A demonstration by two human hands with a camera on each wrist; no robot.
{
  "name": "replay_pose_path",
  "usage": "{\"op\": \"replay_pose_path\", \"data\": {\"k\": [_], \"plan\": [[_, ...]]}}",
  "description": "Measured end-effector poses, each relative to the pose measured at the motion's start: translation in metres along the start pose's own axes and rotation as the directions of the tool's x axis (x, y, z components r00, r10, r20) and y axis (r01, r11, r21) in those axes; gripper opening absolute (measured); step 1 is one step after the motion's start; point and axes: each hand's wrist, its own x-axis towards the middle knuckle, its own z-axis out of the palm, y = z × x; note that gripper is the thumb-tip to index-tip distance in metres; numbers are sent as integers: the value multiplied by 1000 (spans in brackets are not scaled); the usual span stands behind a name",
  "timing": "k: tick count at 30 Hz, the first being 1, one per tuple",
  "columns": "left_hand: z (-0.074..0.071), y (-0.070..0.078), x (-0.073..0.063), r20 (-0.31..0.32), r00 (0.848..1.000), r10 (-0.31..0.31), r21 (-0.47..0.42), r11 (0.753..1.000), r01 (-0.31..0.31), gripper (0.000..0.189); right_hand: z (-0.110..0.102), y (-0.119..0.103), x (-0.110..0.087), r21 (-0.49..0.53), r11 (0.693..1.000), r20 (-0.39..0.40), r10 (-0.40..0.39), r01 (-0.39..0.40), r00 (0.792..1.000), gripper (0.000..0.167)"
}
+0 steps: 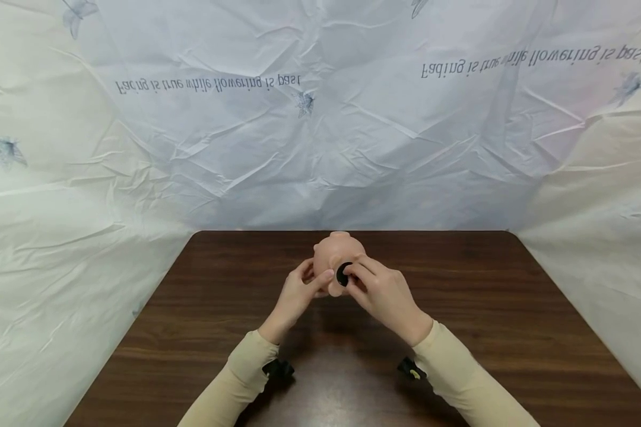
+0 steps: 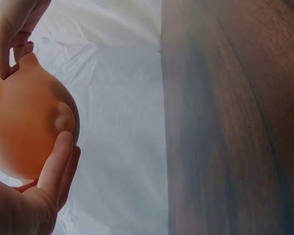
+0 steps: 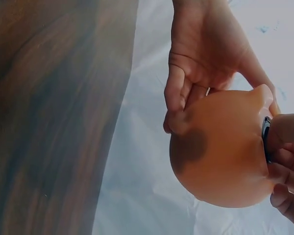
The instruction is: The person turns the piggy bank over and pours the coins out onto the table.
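A round pink piggy bank (image 1: 331, 251) with small rounded nubs is held up over the middle of the table, its underside tilted toward me. My left hand (image 1: 295, 294) grips it from the left, thumb on the near side and fingers round the far side. In the left wrist view, a fingertip presses by one nub (image 2: 64, 117). A black round plug (image 1: 341, 275) sits at the underside. My right hand (image 1: 386, 296) pinches at this plug with thumb and fingers, which cover much of it. The right wrist view shows the plug (image 3: 266, 128) edge-on between the piggy bank and the fingers.
The dark wooden table (image 1: 203, 332) reaches back to a pale, wrinkled cloth (image 1: 320, 154) with printed writing, which hangs behind and along both sides. A black wrist camera (image 1: 279, 369) sits at the left sleeve, another wrist camera (image 1: 410, 369) at the right.
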Motion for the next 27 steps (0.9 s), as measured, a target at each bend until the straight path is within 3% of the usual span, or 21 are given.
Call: {"op": "replay_pose_path", "data": {"k": [18, 27], "plan": [[-3, -1, 4, 85, 993, -78, 34, 997, 75, 65, -12, 4, 3, -16, 990, 122, -136, 139, 983, 20], [-1, 0, 3, 91, 992, -85, 31, 996, 83, 64, -12, -3, 1, -34, 995, 109, -87, 91, 990, 21]]}}
